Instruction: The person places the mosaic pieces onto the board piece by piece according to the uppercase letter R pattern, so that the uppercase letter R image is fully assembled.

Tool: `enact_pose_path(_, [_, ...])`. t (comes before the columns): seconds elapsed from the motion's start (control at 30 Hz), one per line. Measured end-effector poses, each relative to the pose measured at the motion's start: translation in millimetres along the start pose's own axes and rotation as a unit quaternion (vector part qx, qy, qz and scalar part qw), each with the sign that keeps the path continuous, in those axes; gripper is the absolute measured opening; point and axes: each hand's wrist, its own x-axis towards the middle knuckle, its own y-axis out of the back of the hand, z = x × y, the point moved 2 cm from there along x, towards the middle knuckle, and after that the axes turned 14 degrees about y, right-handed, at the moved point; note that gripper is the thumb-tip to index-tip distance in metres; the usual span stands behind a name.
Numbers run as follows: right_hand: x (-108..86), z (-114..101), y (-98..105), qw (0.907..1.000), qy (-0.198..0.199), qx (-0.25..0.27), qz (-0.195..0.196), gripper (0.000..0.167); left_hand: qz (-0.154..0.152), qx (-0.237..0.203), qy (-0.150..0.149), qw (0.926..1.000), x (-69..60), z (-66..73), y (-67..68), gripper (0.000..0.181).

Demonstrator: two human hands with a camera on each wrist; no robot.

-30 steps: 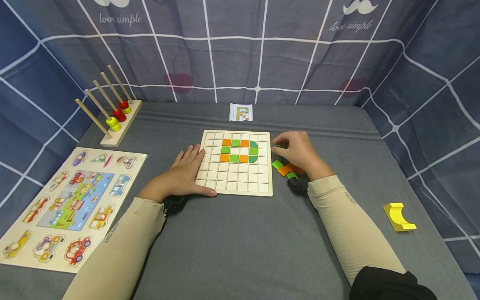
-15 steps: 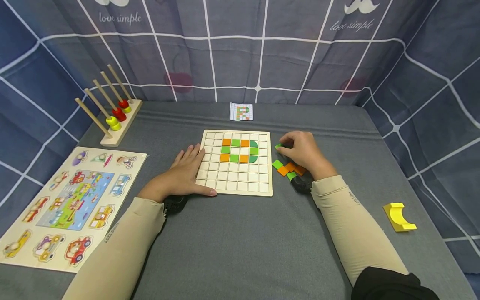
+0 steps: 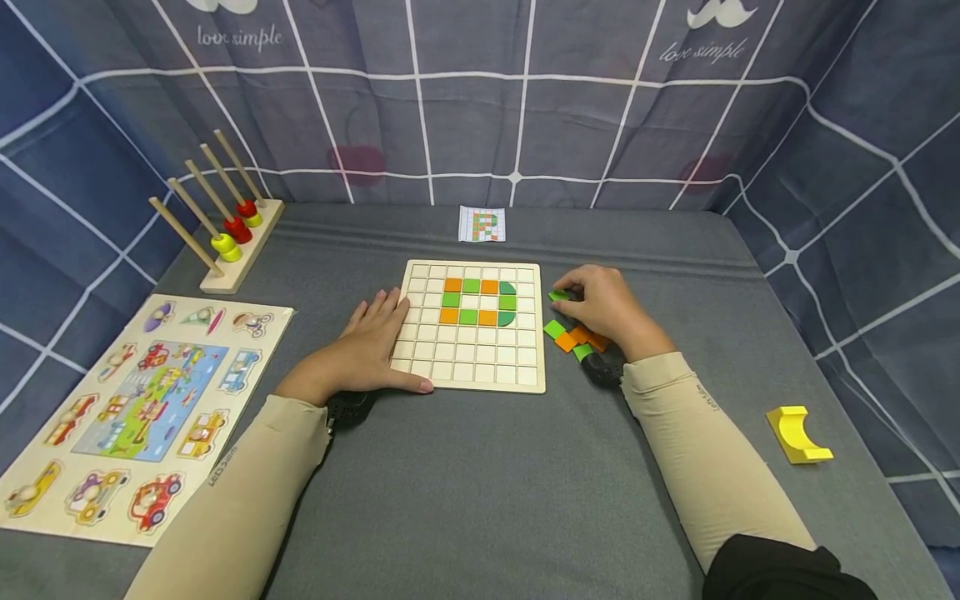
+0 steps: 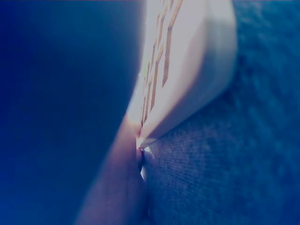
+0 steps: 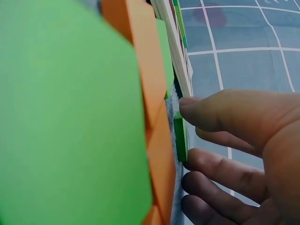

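A square wooden grid board [image 3: 468, 375] lies flat, with orange, green and rounded dark green tiles set in its upper part as a ring. My left hand [image 3: 360, 350] rests on the board's left edge, fingers spread and thumb along the near corner. At the right of the board, my right hand [image 3: 607, 304] pinches a small green tile [image 3: 558, 295] at table level. In the right wrist view, thumb and fingertips are at opposite ends of that green tile [image 5: 181, 138]. Loose orange tiles [image 3: 566, 341] and green tiles [image 3: 554, 329] lie just below the hand.
A small pattern card [image 3: 482, 225] lies beyond the board. To the left stand a peg stacker [image 3: 251, 250] with rings and a vehicle picture puzzle [image 3: 255, 333]. A yellow curved block [image 3: 798, 435] sits at the far right. Curtains enclose the table.
My right hand has shifted slightly right and away from the board, and the green tile at its fingertips has come into clearer view. The left hand has stayed still.
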Motion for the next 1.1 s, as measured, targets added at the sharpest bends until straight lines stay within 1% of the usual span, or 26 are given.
enact_pose_path(0.2, [0.7, -3.1, -1.8, 0.9998, 0.008, -0.006, -0.016, 0.024, 0.000, -0.004, -0.001, 1.0000, -0.4, -1.0, -1.3, 0.146])
enact_pose_path(0.43, [-0.3, -4.6, -3.0, 0.9994, 0.020, -0.024, -0.017, 0.021, 0.003, -0.001, 0.001, 1.0000, 0.3, -1.8, -2.6, 0.147])
enact_pose_path(0.7, [-0.8, -5.1, -4.1, 0.9993, 0.028, -0.026, -0.003, 0.017, 0.003, 0.000, 0.000, 1.0000, -0.3, -1.5, -1.6, 0.147])
enact_pose_path(0.93, [-2.3, -6.1, -4.4, 0.9995, 0.022, -0.021, 0.011, 0.015, 0.003, 0.000, -0.004, 1.0000, 0.3, -2.1, -2.3, 0.147])
enact_pose_path(1.1, [-2.4, -5.6, -5.7, 0.9994, 0.026, -0.019, 0.015, 0.015, 0.003, -0.002, -0.007, 1.0000, -0.4, -1.1, -1.1, 0.148])
